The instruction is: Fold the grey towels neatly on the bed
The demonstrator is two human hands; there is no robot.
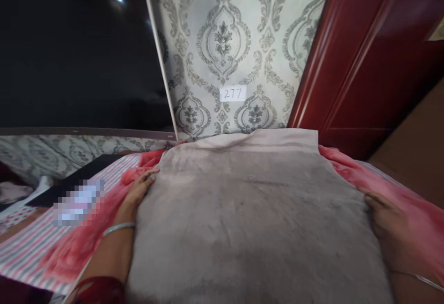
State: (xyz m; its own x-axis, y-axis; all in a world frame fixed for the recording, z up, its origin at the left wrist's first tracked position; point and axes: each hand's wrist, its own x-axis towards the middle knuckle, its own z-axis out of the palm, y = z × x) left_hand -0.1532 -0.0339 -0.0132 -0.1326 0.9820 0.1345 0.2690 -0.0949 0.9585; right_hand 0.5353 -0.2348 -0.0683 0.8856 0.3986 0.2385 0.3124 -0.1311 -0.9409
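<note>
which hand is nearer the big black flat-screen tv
Left. The left hand touches the wide grey cloth at its left edge, below the black tv; the right hand is at the cloth's opposite edge, farther away.

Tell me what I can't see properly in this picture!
All in the head view:
Grey cloth, near end: cut off by the bottom edge.
Right hand: blurred, so its grip is unclear.
Pale thing on the striped cloth: blurred into squares.
Screen, top: cut off by the top edge.
Whatever is underneath the grey cloth: covered by it.
</note>
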